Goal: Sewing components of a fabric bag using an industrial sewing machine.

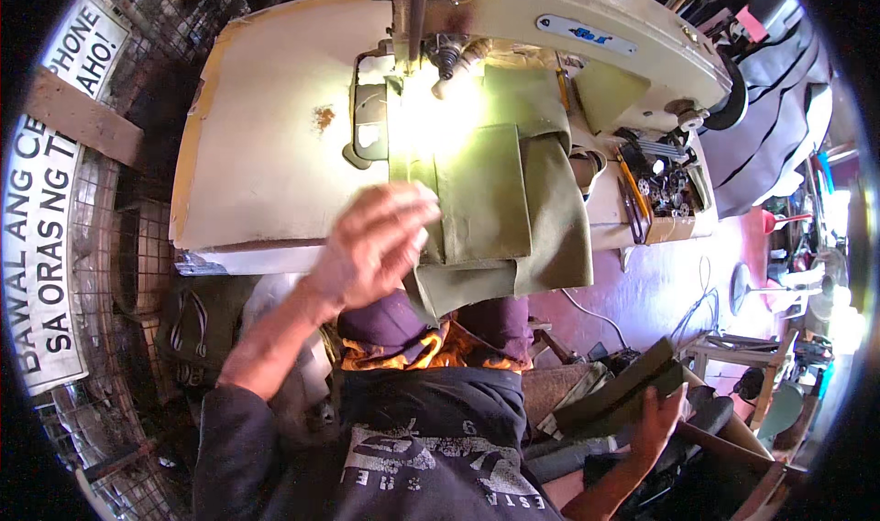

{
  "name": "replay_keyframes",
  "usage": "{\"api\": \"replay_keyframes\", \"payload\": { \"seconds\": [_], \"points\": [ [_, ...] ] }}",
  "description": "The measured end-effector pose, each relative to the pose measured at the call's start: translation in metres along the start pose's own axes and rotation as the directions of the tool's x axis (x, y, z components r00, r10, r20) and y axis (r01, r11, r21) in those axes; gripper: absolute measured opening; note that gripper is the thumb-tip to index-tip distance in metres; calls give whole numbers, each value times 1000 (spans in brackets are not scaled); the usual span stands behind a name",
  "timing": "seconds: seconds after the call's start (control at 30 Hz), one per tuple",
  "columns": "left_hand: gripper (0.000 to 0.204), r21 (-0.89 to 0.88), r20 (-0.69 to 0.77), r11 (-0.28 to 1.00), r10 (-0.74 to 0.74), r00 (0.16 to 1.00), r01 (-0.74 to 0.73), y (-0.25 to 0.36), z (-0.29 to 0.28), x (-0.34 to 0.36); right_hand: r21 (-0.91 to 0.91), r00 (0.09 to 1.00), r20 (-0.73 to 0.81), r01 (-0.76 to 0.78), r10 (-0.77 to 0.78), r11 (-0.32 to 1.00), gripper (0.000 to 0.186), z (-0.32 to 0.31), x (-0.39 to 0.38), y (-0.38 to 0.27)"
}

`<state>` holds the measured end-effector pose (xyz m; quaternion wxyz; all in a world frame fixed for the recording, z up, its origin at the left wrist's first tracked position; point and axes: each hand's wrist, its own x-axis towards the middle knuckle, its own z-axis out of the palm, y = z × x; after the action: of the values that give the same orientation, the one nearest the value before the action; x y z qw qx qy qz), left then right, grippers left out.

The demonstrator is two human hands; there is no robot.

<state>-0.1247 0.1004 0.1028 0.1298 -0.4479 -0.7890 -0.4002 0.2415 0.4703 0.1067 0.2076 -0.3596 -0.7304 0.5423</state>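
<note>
The green cloth (pixel 555 214) lies on the pale table (pixel 266 145) with its far end at the sewing machine (pixel 642 35), in strong lamp glare, and its near edge drooping past the table's front toward the lap. That loose weight could drag the cloth askew, and the layers could slip or pucker if nothing steadies them. The left hand (pixel 371 246) is at the cloth's left edge, fingers bent and blurred; I cannot tell whether they pinch it. Glare hides the needle area, so a fingertip straying there could be hurt. Lower right, the right hand (pixel 655 420) is at a dark green strip (pixel 619 402); whether its fingers close on it is unclear. A careless pull could topple the pieces heaped there. A bobbin tray (pixel 701 196) sits beyond the cloth's right side.
</note>
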Motion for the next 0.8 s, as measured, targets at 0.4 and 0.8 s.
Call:
{"api": "replay_keyframes", "payload": {
  "seconds": [0.4,0.8],
  "points": [
    [32,-386,-59,916,95,994,-110,32,-19,3,500,903,425,-180,-59,847,31,279,94,-121],
    [22,-230,-38,912,-358,933,341,40,29,50,417,794,561,-26,-235,908,42,292,62,-112]
  ]
}}
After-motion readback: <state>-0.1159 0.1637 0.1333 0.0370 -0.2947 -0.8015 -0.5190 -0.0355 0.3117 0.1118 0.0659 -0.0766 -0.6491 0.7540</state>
